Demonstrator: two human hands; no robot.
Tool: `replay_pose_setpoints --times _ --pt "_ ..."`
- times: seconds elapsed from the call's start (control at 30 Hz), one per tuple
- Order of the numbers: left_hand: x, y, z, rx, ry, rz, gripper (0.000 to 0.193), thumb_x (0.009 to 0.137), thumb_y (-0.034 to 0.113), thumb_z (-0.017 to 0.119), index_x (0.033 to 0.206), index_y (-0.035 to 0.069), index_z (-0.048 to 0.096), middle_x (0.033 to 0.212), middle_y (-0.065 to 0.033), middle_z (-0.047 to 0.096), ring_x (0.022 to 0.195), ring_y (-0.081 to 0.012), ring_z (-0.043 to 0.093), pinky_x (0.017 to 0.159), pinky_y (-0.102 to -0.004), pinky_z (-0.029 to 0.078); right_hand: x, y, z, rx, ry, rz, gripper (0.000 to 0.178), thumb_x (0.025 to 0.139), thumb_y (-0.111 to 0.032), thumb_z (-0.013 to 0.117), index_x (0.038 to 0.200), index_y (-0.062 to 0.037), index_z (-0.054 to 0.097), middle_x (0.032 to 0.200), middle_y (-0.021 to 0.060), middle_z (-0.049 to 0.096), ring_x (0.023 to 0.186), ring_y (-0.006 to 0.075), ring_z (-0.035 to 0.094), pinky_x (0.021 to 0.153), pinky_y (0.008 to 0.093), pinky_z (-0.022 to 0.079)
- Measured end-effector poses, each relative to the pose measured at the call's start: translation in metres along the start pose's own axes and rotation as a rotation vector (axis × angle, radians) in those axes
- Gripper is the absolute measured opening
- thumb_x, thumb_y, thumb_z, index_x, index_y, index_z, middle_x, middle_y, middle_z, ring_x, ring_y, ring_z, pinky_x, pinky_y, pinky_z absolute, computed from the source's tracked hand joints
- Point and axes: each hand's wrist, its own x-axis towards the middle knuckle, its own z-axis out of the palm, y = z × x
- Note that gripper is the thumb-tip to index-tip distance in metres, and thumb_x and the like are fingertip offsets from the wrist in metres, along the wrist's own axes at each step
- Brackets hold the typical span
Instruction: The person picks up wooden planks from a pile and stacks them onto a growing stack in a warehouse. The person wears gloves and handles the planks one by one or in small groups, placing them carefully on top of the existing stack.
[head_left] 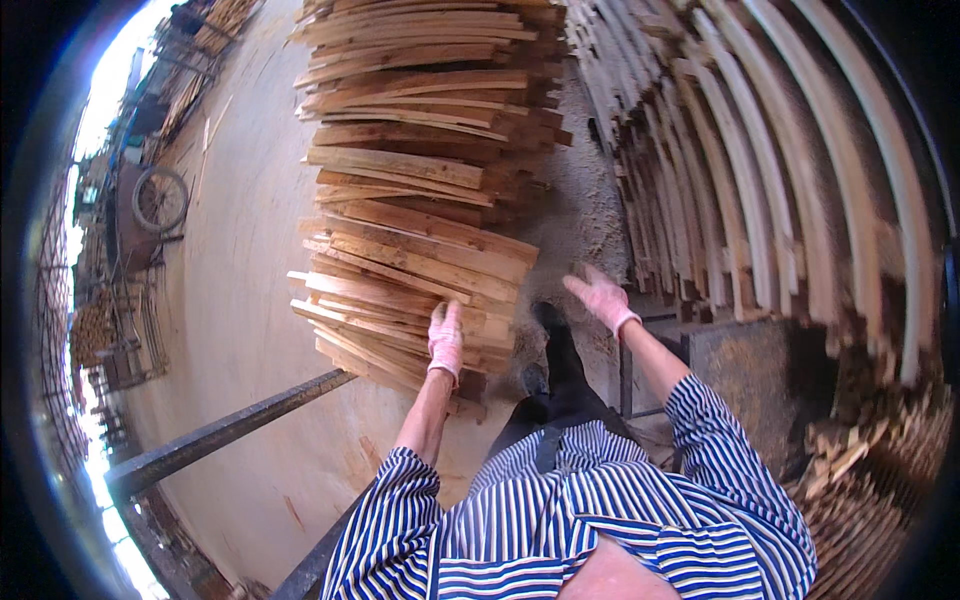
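My left hand, in a pink glove with dirty fingertips, rests on the near end of a long stack of rough wooden strips. Its fingers point forward, stretched out over the strips; what lies under the palm is hidden. To the right of the stack, my right hand, gloved the same way, hangs apart from the wood with its fingers extended and nothing in them. The strips lie crosswise in uneven layers, some slanting at the near end.
A tall rack of long wooden slats rises on the right, above a dark panel. A dark metal bar reaches toward the stack from the left. Farther left stands a spoked wheel. Scrap wood lies at lower right.
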Motion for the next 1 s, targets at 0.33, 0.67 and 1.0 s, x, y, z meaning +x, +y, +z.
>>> replay_pose_setpoints --times 0.33,0.67,1.0 --pt "0.091 0.048 0.009 0.027 0.344 -0.169 0.082 0.084 0.058 0.067 0.140 0.002 0.046 0.111 -0.0153 0.062 0.091 -0.0272 0.062 0.081 -0.0444 0.052 0.228 0.030 0.098 0.352 -0.632 0.017 0.058 0.098 -0.044 0.048 0.148 -0.0145 0.041 0.148 0.0094 0.044 0.135 0.0241 0.041 0.110 0.0366 0.034" --pt "0.076 0.042 -0.026 -0.717 0.147 -0.331 0.072 0.090 0.055 0.062 0.144 0.010 0.044 0.142 -0.0102 0.052 0.127 -0.0317 0.051 0.108 -0.0529 0.041 0.154 -0.126 0.078 0.030 -1.135 -0.108 0.096 0.079 -0.067 0.066 0.153 -0.0179 0.030 0.148 0.0163 0.043 0.136 0.0297 0.042 0.108 0.0400 0.039" --pt "0.087 0.059 -0.009 -0.747 0.116 -0.330 0.084 0.089 0.062 0.060 0.148 0.007 0.036 0.152 -0.0130 0.039 0.134 -0.0332 0.042 0.110 -0.0535 0.037 0.111 -0.148 0.071 0.435 -0.844 0.059 0.066 0.084 -0.040 0.073 0.134 -0.0017 0.054 0.121 0.0063 0.064 0.105 0.0142 0.059 0.094 0.0301 0.047"
